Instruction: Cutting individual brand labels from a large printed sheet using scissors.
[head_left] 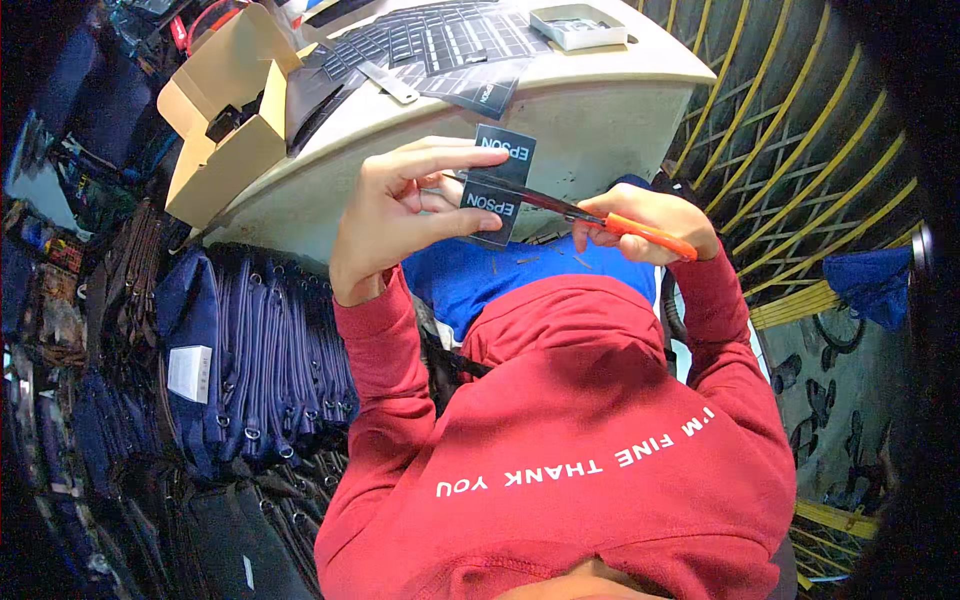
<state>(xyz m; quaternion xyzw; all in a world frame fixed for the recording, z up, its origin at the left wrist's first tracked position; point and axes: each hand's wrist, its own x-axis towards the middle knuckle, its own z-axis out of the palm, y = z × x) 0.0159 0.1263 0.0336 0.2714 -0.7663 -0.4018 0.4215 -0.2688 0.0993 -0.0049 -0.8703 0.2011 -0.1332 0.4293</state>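
In front of the table edge, my left hand [385, 205] pinches a small dark label strip [492, 205] with white lettering, holding it between thumb and fingers. The strip carries two printed blocks, one above the other. My right hand [655, 220] grips scissors [655, 240] by their orange handles. Their dark blades reach left across the strip, between the two blocks. How far apart the blades stand is hard to see. Below lies blue fabric [520, 268] over my lap, with several thin dark scraps on it.
On the pale table [600, 110] lie dark printed label sheets [430, 40], a flat metal strip [388, 82] and a small white tray [608, 40]. An open cardboard box [215, 165] stands left. Navy bags [270, 350] are stacked beside me; a yellow folding gate [800, 150] is right.
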